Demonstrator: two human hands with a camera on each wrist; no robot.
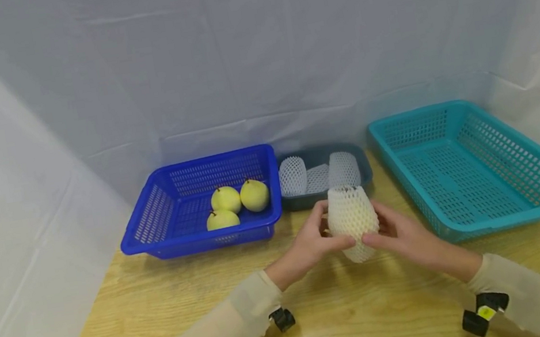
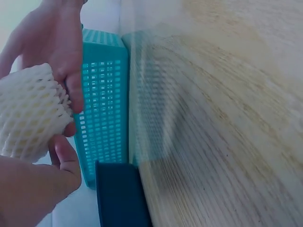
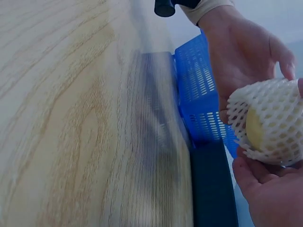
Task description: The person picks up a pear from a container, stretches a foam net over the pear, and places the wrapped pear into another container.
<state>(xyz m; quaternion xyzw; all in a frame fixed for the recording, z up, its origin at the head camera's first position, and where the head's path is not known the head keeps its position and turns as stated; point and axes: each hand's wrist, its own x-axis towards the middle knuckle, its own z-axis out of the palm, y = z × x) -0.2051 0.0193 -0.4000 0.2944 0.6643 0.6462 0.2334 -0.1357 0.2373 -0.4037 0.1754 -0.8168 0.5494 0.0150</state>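
1. Nearest, two pale sleeves (image 1: 211,334) are reaching in over the wooden table (image 1: 374,304), each bearing a small black device (image 1: 283,319) at the wrist.
2. The left hand (image 1: 310,245) is grasping one side of a pear (image 3: 254,130) in a white foam net (image 1: 350,203), its thumb lying on the near face.
3. The right hand (image 1: 408,236) is grasping the other side, its thumb just beside the left one; neither hand is released.
4. The netted pear is sitting between the hands, apart from the table, in front of the small dark tray; yellow skin is showing near the net's edge in the right wrist view.
5. Sleeving the pear seems to be the step in hand, probably nearly finished.
6. The next move is probably calling for the net to be eased evenly over the fruit, then perhaps a gentle carry rightward.
7. Farther off, the blue basket (image 1: 202,244) is holding three bare pears (image 1: 255,195) on the left.
8. The dark tray (image 1: 301,203) is holding spare nets (image 1: 293,176) in the middle.
9. The teal basket (image 1: 481,177) is standing on the right.
10. Behind everything, a pale sheet (image 1: 256,77) is hanging.
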